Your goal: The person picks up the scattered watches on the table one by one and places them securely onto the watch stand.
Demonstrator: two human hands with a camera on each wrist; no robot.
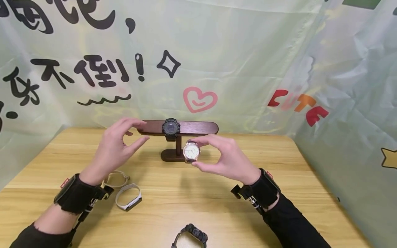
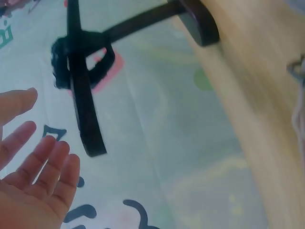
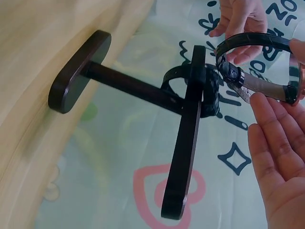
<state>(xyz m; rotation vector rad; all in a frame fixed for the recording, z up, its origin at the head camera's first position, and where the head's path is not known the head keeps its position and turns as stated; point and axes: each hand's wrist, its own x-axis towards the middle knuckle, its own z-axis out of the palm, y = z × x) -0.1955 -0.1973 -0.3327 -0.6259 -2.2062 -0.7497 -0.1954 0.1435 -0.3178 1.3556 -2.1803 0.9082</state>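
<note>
In the head view, my right hand (image 1: 224, 155) pinches a wristwatch (image 1: 191, 151) between thumb and fingers. The watch has a pale round dial facing me, and in the right wrist view its dark strap (image 3: 255, 39) makes a loop. It is held just in front of a dark wooden watch stand (image 1: 198, 127). A chunky black digital watch (image 1: 170, 127) is wrapped round the stand's crossbar, left of centre. My left hand (image 1: 116, 146) is beside the bar's left end, fingers and thumb spread apart, and the left wrist view shows nothing in it.
On the wooden table (image 1: 248, 203), a thin gold-toned band (image 1: 116, 179) and a white-strapped fitness band (image 1: 128, 198) lie near my left wrist. Another black watch (image 1: 196, 232) is at the near edge of view. A printed cloth backdrop (image 1: 248, 69) rises behind the table.
</note>
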